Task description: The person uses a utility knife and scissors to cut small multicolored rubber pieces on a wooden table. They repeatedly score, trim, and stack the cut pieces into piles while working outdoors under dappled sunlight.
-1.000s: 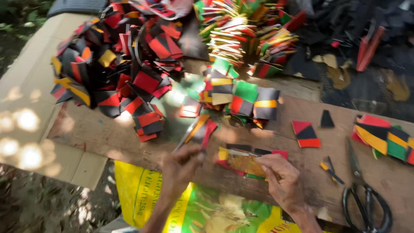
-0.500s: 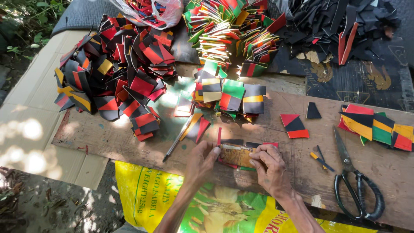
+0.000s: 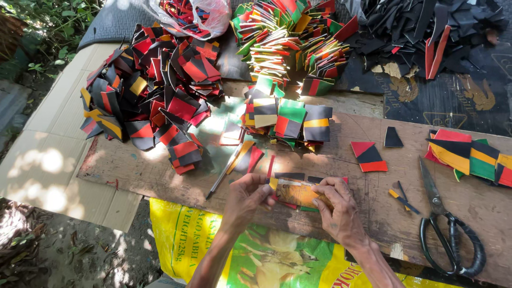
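The left hand (image 3: 246, 198) and right hand (image 3: 337, 209) cover both ends of the small orange-and-yellow striped strip (image 3: 296, 192), so its full length stays hidden, as do the red and green scraps beneath it; both forearms run off the bottom edge; the yellow-and-green printed woven sack (image 3: 266, 256) is cut off there too, and its upper part slips under the brown wooden board surface (image 3: 160, 170); the clear plastic bag of red and black pieces (image 3: 200, 13) is cropped by the top edge; the heap of black offcuts (image 3: 426, 26) is cropped likewise; the small blue-and-yellow slivers (image 3: 401, 194) beside the black-handled scissors (image 3: 447, 229) are too small to identify.
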